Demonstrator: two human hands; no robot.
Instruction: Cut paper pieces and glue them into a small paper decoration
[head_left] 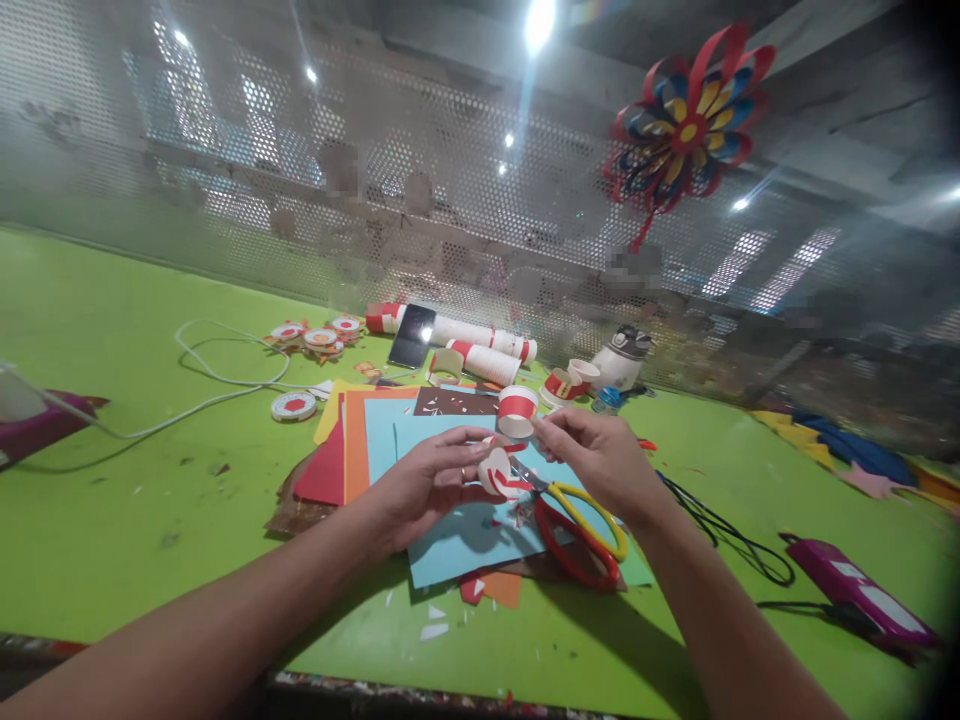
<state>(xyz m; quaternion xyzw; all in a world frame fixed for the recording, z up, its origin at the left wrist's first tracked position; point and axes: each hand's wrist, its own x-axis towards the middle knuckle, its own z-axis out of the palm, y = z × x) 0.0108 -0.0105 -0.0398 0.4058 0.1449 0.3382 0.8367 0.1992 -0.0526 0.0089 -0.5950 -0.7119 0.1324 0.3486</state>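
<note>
red-and-white curled paper cup piece (pixel 493 474) at centre, clamped in left fingers (pixel 459 437), right fingers (pixel 553 434) at its 2 o'clock, can't tell if gripping, scrap-strewn bright-green table (pixel 135 550), grey perforated screen (pixel 465 110) at 12

The scissors (pixel 540 487) have blades (pixel 525 472) of shiny grey metal, and their handles (pixel 621 546) look like smooth, glossy plastic. The cut cup piece (pixel 493 474) and the red-banded cup (pixel 517 403) seem to be of smooth paper. The blue sheet (pixel 442 562) below is matt paper. The surface (pixel 127 530) is smooth, with a slight gloss. The phone (pixel 412 338) has a glassy, reflecting face. The purple device (pixel 855 585) appears to be plastic, and the perforated panel (pixel 465 265) looks like metal.
</note>
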